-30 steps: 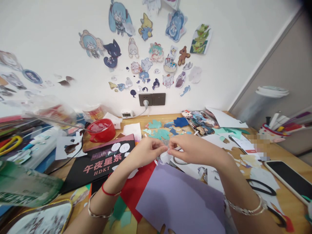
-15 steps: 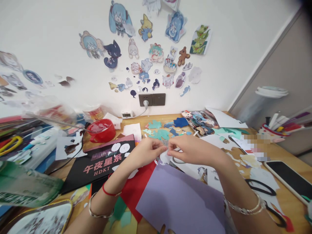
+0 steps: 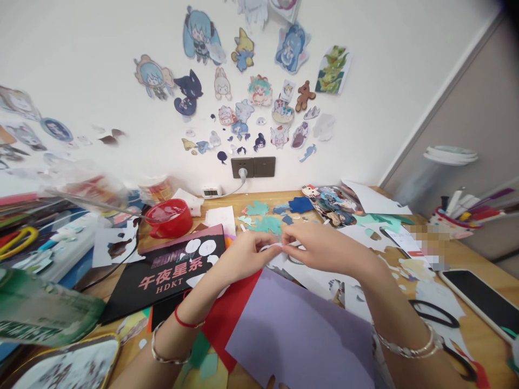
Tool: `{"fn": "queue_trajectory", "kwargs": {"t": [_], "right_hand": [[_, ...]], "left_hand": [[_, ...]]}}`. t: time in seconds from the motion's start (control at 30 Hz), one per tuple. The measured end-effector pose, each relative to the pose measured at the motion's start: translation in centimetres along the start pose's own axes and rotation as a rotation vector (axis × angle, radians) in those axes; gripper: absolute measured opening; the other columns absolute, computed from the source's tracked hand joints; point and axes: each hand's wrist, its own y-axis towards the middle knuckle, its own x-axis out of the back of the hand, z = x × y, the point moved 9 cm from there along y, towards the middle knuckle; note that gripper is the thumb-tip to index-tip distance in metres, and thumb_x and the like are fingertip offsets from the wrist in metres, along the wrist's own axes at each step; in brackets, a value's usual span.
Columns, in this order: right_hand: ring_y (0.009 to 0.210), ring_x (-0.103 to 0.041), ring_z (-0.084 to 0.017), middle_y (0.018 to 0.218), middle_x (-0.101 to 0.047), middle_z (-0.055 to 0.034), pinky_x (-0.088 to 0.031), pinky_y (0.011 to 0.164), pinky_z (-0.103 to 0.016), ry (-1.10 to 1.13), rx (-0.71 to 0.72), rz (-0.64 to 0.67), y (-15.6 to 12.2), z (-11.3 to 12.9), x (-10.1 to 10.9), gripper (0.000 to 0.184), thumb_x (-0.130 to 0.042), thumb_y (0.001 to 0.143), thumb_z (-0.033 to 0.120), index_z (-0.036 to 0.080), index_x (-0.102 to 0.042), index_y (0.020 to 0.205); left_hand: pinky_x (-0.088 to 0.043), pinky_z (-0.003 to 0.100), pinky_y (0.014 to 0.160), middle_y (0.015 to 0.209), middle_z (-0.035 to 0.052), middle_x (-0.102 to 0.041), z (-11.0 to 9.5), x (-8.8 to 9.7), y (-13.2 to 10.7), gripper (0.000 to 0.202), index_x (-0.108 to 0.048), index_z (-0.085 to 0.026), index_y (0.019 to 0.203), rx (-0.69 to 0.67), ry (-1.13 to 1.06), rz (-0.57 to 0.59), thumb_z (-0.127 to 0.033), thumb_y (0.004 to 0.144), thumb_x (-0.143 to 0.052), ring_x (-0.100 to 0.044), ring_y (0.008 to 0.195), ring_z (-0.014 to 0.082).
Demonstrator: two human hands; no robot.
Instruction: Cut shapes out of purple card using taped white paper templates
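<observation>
My left hand and my right hand meet over the middle of the wooden desk, fingertips pinched together on a small white paper piece between them. Both hands are closed on it. Under my forearms lie a lilac paper sheet and a red sheet. Teal paper cut-outs lie just beyond my fingers.
A black box with pink lettering sits left of my hands, a red bowl behind it. Black scissors and a phone lie at the right, a pen holder farther back. Stickers cover the wall.
Both hands have shifted slightly up and back on the desk, still pinching the small white piece; the view tilted a little.
</observation>
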Motion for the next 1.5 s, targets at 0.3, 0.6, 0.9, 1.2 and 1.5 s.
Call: {"fn": "queue_trajectory", "kwargs": {"t": [0.3, 0.6, 0.9, 1.2, 1.5], "right_hand": [[0.075, -0.054, -0.015, 0.082, -0.060, -0.0014, -0.033, 0.064, -0.026, -0.019, 0.075, -0.163, 0.1, 1.0, 1.4, 0.020, -0.041, 0.089, 0.031, 0.019, -0.056, 0.083], [0.074, -0.053, -0.014, 0.082, -0.060, 0.0005, -0.033, 0.064, -0.025, -0.041, 0.106, -0.253, 0.2, 1.6, 2.0, 0.015, -0.045, 0.087, 0.028, 0.021, -0.057, 0.083], [0.074, -0.054, -0.011, 0.090, -0.058, 0.0016, -0.035, 0.065, -0.023, 0.018, 0.120, -0.426, 0.4, 2.1, 2.8, 0.013, -0.049, 0.086, 0.025, 0.022, -0.061, 0.084], [0.084, -0.056, -0.014, 0.089, -0.061, -0.0005, -0.040, 0.063, -0.023, 0.271, 0.063, -0.733, -1.8, 0.6, 6.4, 0.010, -0.050, 0.084, 0.019, 0.020, -0.060, 0.080], [0.075, -0.057, -0.011, 0.086, -0.062, 0.0010, -0.043, 0.069, -0.024, 0.434, 0.150, -0.468, -1.2, 2.5, 4.6, 0.026, -0.048, 0.083, 0.011, 0.026, -0.070, 0.086]], "left_hand": [[-0.032, 0.025, 0.057, 0.066, -0.0015, -0.055, -0.5, 1.4, 0.3, 0.019, -0.062, -0.015, 0.076, -0.038, 0.029, -0.154, -0.027, 0.085, -0.049, -0.046, 0.061, 0.0126], [-0.038, 0.026, 0.059, 0.065, -0.0027, -0.052, 0.3, 1.9, 0.3, 0.018, -0.058, -0.013, 0.069, 0.007, -0.124, -0.195, -0.024, 0.084, -0.054, -0.049, 0.062, 0.0119], [-0.041, 0.020, 0.048, 0.059, -0.0048, -0.048, 2.7, 1.3, 0.6, 0.021, -0.053, -0.012, 0.070, 0.174, -0.551, -0.166, -0.026, 0.086, -0.053, -0.047, 0.050, 0.0073], [-0.044, 0.021, 0.050, 0.064, -0.0033, -0.053, 5.2, 3.0, 0.5, 0.022, -0.055, -0.012, 0.074, 0.231, -0.831, -0.333, -0.029, 0.087, -0.052, -0.050, 0.052, 0.0075], [-0.037, 0.016, 0.040, 0.058, -0.0067, -0.047, 5.4, 3.9, 0.6, 0.013, -0.057, -0.010, 0.080, 0.175, -0.973, -0.476, -0.022, 0.087, -0.054, -0.040, 0.041, 0.0035]]}}
